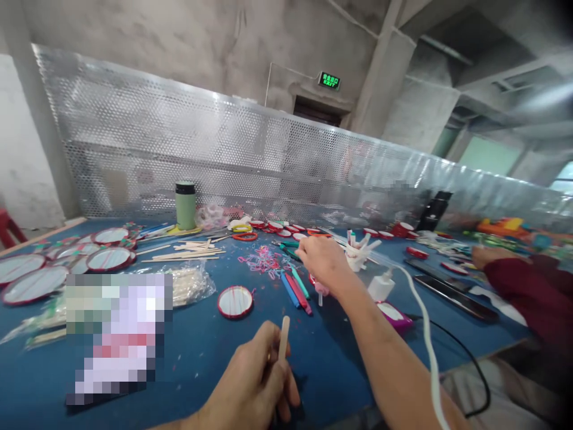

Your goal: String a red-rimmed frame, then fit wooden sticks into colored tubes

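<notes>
My left hand is low at the front of the blue table, fingers closed on a flat wooden stick that points upward. My right hand reaches forward over the table's middle, closed around a small pink and red piece whose shape I cannot make out. Just left of that hand lie coloured sticks and a tangle of pink and blue loops. A round red-rimmed mirror lies between my two hands.
Several red-rimmed mirrors and loose wooden sticks fill the left side. A green flask stands at the back before a perforated metal screen. A white glue bottle and white cable lie right. Another person's maroon sleeve rests far right.
</notes>
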Available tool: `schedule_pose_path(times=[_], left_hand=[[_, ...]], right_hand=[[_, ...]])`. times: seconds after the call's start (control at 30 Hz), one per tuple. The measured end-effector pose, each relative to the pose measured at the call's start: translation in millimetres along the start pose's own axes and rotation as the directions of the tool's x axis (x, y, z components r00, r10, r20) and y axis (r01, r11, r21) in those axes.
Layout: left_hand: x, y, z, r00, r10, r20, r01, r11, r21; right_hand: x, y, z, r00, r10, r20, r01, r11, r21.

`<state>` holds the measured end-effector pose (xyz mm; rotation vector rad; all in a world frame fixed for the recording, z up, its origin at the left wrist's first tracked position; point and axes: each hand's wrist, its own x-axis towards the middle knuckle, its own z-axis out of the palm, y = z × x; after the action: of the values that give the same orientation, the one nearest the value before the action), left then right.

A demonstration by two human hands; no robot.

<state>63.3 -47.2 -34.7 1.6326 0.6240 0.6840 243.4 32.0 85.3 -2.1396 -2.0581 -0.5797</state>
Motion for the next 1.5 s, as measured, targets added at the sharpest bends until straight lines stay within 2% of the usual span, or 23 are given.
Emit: schedule_pose_path(times=[0.23, 0.57, 0.67, 0.83, 0.97, 1.1, 1.17, 1.37, 1.5], left_hand=[[4, 1, 3.3, 0.999, -0.041, -0.027, 0.041, 0.999, -0.027], [6, 3, 4.5, 0.998, -0.051, -0.039, 0.05, 0.998, -0.027], [6, 5, 4.9, 0.998, -0.056, -0.041, 0.056, 0.998, -0.022], [6, 6, 4.8, 0.998, -0.041, -0.038, 0.041, 0.999, 0.007], [6, 5, 5.2, 0.999, -0.032, -0.041, 0.033, 0.999, 0.013], [6, 5, 5.6, 0.999, -0.032, -0.041, 0.033, 0.999, 0.009], [5, 6, 5.4, 0.999, -0.032, -0.044, 0.032, 0.999, 0.013], [4, 6, 5.4, 0.999, -0.035, -0.039, 0.035, 0.999, 0.008], [5, 5, 5.4, 0.999, -0.011, -0.034, 0.012, 1.0, 0.011]], right_hand=[[-7, -8, 27, 0.982, -0.045, 0.185, 0.052, 0.998, -0.037], [-11, -22, 29, 0.955, -0.106, 0.276, 0.118, 0.993, -0.027], [-10, -18, 30, 0.956, -0.096, 0.277, 0.107, 0.994, -0.026], [-6, -8, 35, 0.987, -0.019, 0.163, 0.03, 0.997, -0.071], [-5, -6, 37, 0.986, -0.042, 0.161, 0.053, 0.997, -0.061], [0, -2, 36, 0.989, 0.015, 0.15, -0.002, 0.997, -0.082], [2, -2, 35, 0.985, 0.026, 0.168, -0.012, 0.996, -0.084], [-5, -18, 34, 0.948, -0.06, 0.312, 0.082, 0.995, -0.058], [-9, -23, 36, 0.946, -0.074, 0.317, 0.11, 0.989, -0.096]])
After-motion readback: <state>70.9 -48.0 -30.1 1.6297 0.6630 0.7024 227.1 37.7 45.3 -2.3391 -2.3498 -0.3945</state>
